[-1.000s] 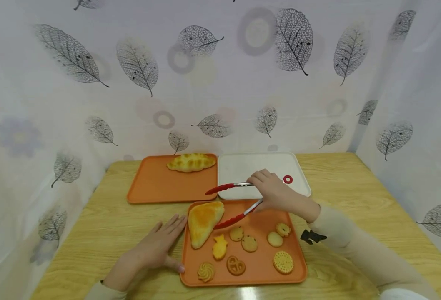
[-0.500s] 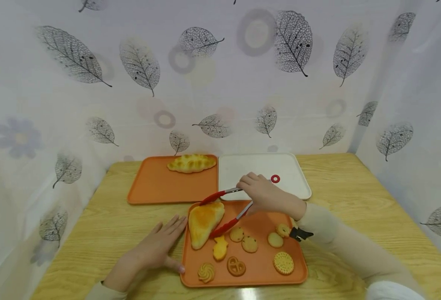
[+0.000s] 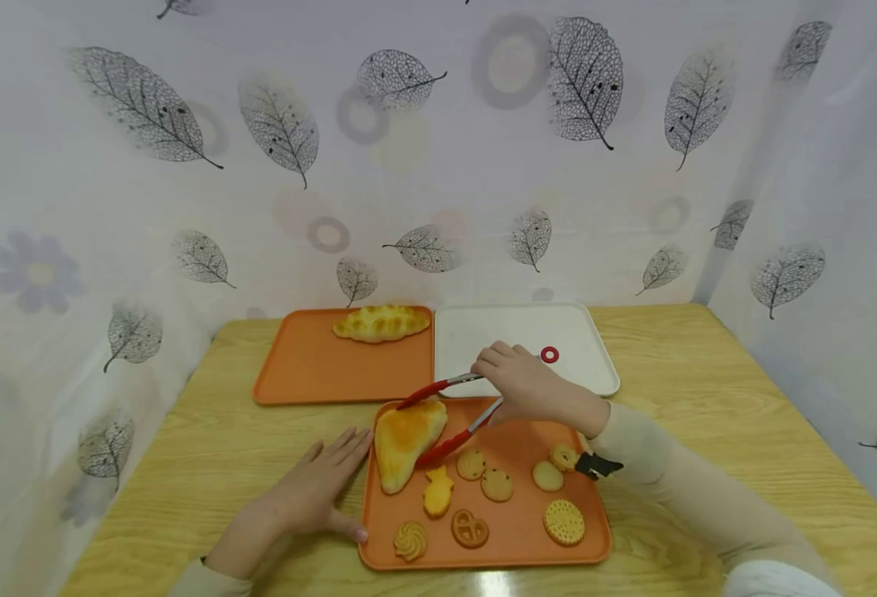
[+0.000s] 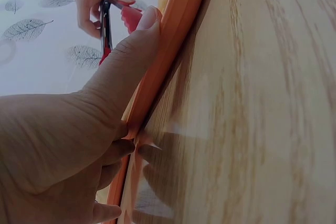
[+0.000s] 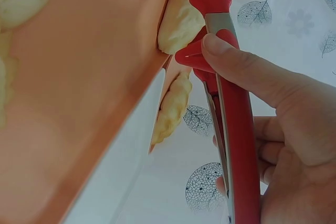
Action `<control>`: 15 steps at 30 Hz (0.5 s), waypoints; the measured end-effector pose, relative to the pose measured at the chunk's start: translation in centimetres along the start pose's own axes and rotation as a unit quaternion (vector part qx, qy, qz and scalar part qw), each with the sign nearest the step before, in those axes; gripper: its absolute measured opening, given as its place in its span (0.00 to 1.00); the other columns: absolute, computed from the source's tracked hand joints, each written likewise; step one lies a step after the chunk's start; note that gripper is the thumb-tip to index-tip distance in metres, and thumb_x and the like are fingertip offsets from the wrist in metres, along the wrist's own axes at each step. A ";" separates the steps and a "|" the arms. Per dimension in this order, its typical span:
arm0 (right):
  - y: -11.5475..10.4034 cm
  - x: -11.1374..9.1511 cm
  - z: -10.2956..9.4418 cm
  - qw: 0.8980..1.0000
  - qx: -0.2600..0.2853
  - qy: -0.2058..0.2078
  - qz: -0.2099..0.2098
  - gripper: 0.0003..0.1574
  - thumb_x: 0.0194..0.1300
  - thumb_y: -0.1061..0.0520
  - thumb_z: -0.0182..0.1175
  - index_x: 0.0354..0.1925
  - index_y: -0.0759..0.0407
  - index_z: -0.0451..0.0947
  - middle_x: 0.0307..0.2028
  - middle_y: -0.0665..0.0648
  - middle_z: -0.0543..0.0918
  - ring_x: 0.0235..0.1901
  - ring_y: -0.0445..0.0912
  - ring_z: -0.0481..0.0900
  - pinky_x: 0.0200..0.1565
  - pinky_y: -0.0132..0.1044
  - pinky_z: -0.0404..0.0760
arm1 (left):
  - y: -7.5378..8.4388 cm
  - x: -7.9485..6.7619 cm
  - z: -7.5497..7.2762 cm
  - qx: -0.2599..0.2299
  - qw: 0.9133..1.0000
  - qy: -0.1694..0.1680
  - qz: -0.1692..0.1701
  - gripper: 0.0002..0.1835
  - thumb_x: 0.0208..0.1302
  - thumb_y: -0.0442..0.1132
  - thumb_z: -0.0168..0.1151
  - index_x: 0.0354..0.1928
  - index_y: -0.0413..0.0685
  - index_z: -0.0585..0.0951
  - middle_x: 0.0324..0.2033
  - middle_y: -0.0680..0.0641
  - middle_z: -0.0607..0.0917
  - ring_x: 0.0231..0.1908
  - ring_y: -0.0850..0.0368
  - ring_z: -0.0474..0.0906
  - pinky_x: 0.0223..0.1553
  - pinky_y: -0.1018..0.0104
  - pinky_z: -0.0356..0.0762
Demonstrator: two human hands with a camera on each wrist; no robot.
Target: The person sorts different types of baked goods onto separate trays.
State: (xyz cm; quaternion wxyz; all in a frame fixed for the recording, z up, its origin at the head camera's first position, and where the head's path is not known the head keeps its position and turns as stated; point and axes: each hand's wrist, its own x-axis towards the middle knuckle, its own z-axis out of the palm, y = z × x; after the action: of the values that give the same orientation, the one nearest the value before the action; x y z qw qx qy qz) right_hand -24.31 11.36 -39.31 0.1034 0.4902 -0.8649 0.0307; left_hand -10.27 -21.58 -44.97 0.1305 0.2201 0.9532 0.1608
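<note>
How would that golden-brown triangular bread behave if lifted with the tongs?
The golden-brown triangular bread probably wouldn't roll: it lies flat, with three corners. Its puffed shape suggests lightness for its size. With the red-tipped metal tongs set across its far part, the near corner could dip.

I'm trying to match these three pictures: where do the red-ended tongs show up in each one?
Head: the tongs are just below the picture's centre, their red ends beside the triangular bread.
Left wrist: upper left, partly hidden by the left hand.
Right wrist: right of centre, running from the top edge to the bottom.
Shared landmark: the right hand, which holds them in all three views.
</note>
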 end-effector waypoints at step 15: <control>1.5 -2.3 -0.8 0.999 0.015 0.007 0.031 0.45 0.37 0.41 0.81 0.51 0.59 0.78 0.47 0.54 0.79 0.49 0.50 0.73 0.45 0.46 0.76 | 0.3 0.3 0.2 -0.005 1.000 0.001 -0.007 0.71 0.38 0.78 0.61 0.77 0.43 0.46 0.77 0.40 0.50 0.77 0.40 0.44 0.69 0.29 0.46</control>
State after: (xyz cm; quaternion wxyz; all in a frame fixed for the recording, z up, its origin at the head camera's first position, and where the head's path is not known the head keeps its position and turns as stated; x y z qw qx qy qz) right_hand -24.35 14.24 -38.94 0.1008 0.4648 -0.8782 0.0505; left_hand -10.30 -21.15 -45.12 0.1314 0.2122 0.9542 0.1649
